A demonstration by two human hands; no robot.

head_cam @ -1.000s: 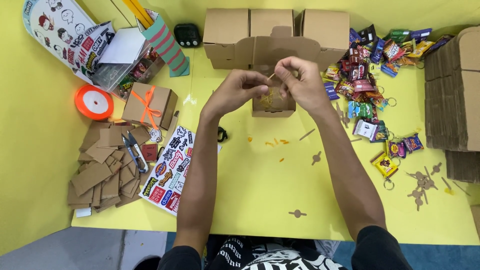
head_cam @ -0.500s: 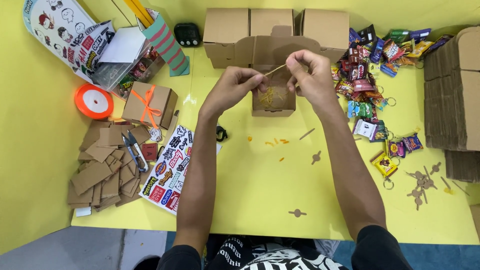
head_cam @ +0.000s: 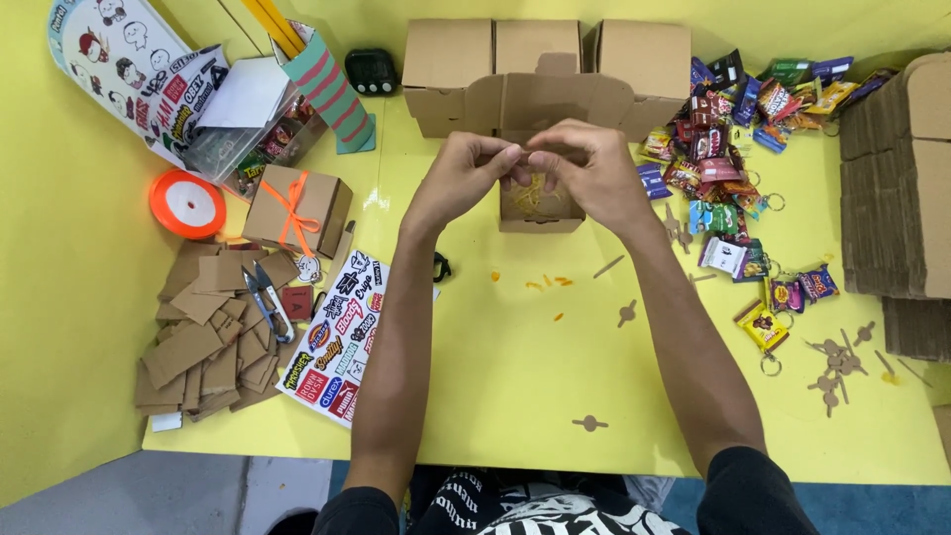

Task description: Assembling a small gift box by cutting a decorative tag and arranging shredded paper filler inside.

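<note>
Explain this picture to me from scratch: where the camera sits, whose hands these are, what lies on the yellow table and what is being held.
The camera sits on a person's head and looks down at their own bare hands; there is no machine. The left hand and right hand meet fingertip to fingertip above a small open cardboard box with yellow shreds inside. Whether they pinch anything is too small to tell. On the yellow table lie closed cardboard boxes, wrapped sweets with key rings, a sticker sheet, cardboard scraps, an orange ribbon roll and a ribbon-tied box.
</note>
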